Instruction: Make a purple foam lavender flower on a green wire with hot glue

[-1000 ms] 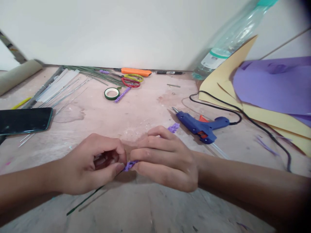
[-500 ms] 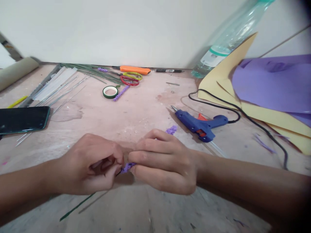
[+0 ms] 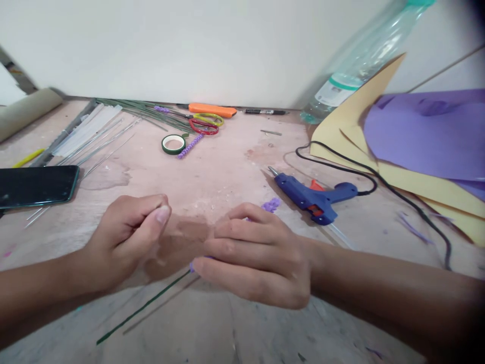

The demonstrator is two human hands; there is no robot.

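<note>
My right hand [image 3: 257, 258] is closed around a green floral wire stem [image 3: 146, 304] that has purple paper wrapped on it. Its bare green length slants out to the lower left, towards me. Purple paper petals [image 3: 271, 205] show beyond my knuckles, while the middle of the piece is hidden under my fingers. Apart from the stem, my left hand [image 3: 131, 237] is a loose fist over the table, thumb pressed to the bent forefinger, with nothing visible in it.
A blue glue gun [image 3: 312, 196] with a black cord lies right of my hands. Behind are green tape [image 3: 173, 144], a purple-wrapped stem [image 3: 190, 146], scissors [image 3: 204, 125] and an orange cutter [image 3: 212, 109]. A phone [image 3: 38, 186] lies left; a bottle [image 3: 335, 91] and purple paper [image 3: 424, 134] stand right.
My left hand has let go of the stem's wrapped end and drawn back up and left, its fingers curled in. My right hand keeps its hold, nearly still.
</note>
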